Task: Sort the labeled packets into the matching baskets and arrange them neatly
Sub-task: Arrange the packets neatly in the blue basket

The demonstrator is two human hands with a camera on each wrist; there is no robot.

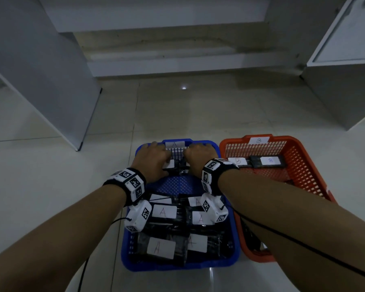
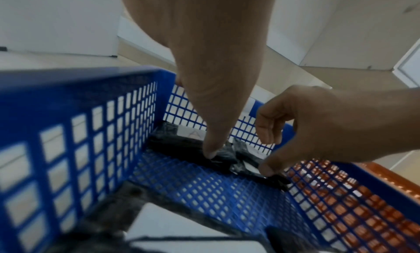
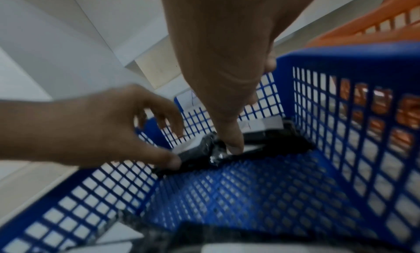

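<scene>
The blue basket (image 1: 177, 266) carries an A label on its far wall. The orange basket (image 1: 293, 141) beside it is marked B. Two black packets with white A labels lie against the blue basket's far wall. My left hand (image 1: 154, 157) grips the left packet (image 2: 177, 143), with its thumb (image 2: 211, 149) on the near edge and its fingers curled over the far side. My right hand (image 1: 198, 157) holds the right packet (image 3: 279, 141) the same way, thumb (image 3: 234, 143) down on it. The two packets meet between the thumbs.
Several more A packets (image 1: 162, 211) lie in the near half of the blue basket, under my wrists. Two B packets (image 1: 270, 161) lie at the orange basket's far end. White cabinets stand on the tiled floor to the left and right. Black cables trail from both wrists.
</scene>
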